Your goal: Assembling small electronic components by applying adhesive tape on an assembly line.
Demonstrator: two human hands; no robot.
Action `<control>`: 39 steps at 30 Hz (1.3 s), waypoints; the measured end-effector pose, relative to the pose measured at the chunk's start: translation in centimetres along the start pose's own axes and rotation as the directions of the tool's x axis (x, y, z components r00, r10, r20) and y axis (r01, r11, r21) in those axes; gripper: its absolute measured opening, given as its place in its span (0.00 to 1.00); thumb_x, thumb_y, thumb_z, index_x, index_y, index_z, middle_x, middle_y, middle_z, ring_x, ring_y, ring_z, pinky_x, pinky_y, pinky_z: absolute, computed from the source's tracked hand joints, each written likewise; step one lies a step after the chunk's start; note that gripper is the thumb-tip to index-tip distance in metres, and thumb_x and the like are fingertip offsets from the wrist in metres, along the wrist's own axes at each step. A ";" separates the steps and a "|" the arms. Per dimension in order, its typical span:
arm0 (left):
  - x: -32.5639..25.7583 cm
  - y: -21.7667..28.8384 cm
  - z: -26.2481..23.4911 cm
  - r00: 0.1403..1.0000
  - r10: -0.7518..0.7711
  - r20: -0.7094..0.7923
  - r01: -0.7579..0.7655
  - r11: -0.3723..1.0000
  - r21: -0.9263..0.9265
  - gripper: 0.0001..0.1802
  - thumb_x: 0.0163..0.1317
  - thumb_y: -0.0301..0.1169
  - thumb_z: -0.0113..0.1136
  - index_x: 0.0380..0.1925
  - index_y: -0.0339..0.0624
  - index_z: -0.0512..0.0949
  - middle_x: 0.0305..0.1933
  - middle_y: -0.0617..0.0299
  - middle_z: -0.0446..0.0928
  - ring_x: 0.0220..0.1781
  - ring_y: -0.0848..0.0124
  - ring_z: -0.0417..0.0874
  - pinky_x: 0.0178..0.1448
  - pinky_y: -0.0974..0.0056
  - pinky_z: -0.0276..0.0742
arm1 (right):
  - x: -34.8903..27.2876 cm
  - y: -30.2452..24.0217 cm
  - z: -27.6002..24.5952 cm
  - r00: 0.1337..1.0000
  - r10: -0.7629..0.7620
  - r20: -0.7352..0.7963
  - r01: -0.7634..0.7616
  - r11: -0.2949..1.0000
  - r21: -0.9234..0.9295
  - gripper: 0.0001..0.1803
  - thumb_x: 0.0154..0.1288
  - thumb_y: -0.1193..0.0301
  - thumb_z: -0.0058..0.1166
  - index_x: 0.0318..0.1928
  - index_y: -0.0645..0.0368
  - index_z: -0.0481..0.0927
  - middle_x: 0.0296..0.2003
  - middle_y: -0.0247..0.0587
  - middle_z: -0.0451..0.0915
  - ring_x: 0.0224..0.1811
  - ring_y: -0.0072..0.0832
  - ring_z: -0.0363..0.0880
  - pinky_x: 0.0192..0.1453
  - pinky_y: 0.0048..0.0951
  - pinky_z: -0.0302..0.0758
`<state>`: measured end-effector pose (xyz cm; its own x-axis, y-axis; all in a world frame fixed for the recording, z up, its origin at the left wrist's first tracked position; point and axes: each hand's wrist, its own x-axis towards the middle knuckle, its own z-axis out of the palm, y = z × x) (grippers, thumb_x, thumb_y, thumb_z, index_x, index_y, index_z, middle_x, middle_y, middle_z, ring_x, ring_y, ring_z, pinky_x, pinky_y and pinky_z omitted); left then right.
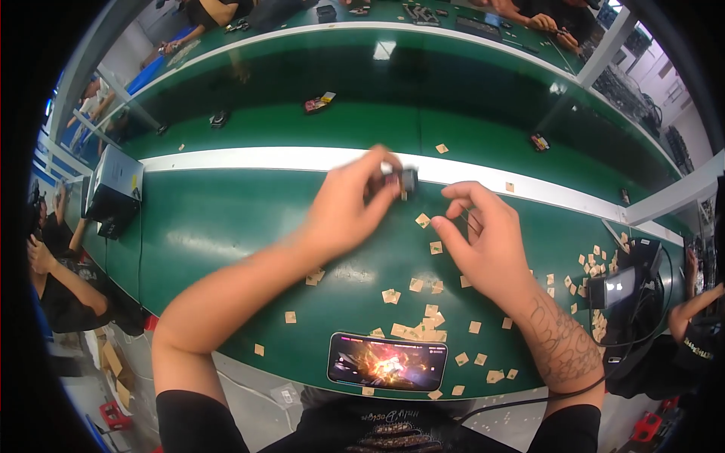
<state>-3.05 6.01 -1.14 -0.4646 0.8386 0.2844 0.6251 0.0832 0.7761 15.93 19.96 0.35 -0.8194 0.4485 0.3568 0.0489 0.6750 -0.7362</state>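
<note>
— What's in your left hand (349,215)?
— A small dark part (406,180), pinched in my fingertips, held up over the green surface (226,226) near its white stripe (249,159).
— And the right hand (483,241)?
— Fingers curled narrow, thumb meeting forefinger just beside the part; whether they grip anything, I cannot tell.
— Below them?
— Tan paper squares (423,317) scattered about, and a lit phone (387,362) lying flat at the near edge.

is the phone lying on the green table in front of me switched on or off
On. The phone lies flat near the table's front edge, screen up, showing a bright, colourful moving-picture scene.
</note>
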 end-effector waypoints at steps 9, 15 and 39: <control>10.1 -7.4 1.4 0.973 0.200 -0.112 -0.113 0.844 0.525 0.18 0.71 0.32 0.67 0.60 0.50 0.85 0.56 0.50 0.79 0.60 0.51 0.77 0.65 0.52 0.74 | -0.1 2.1 0.0 0.990 0.054 0.132 -0.057 0.998 0.024 0.05 0.74 0.79 0.58 0.47 0.65 0.84 0.39 0.45 0.83 0.31 0.36 0.82 0.38 0.34 0.80; 9.7 -12.8 -4.5 0.927 0.291 -0.237 -0.001 0.632 0.775 0.22 0.73 0.41 0.64 0.66 0.61 0.82 0.74 0.47 0.72 0.78 0.46 0.68 0.78 0.40 0.62 | 0.4 2.4 0.5 0.992 -0.071 0.105 0.073 0.997 -0.016 0.07 0.76 0.78 0.59 0.50 0.60 0.85 0.40 0.44 0.82 0.35 0.42 0.83 0.42 0.38 0.80; -4.6 1.1 -0.4 0.923 0.213 0.321 -0.283 0.940 0.190 0.29 0.61 0.34 0.77 0.62 0.43 0.81 0.54 0.55 0.76 0.59 0.55 0.76 0.65 0.50 0.73 | 0.3 1.4 -0.2 0.990 -0.139 0.021 0.137 0.985 0.106 0.11 0.74 0.83 0.58 0.52 0.62 0.87 0.38 0.38 0.77 0.33 0.25 0.77 0.36 0.25 0.73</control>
<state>-0.41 2.02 -1.38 -0.0942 0.9645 0.2466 0.8381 -0.0569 0.5426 15.92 21.16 -0.50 -0.8298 0.3378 0.4441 -0.1242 0.6641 -0.7372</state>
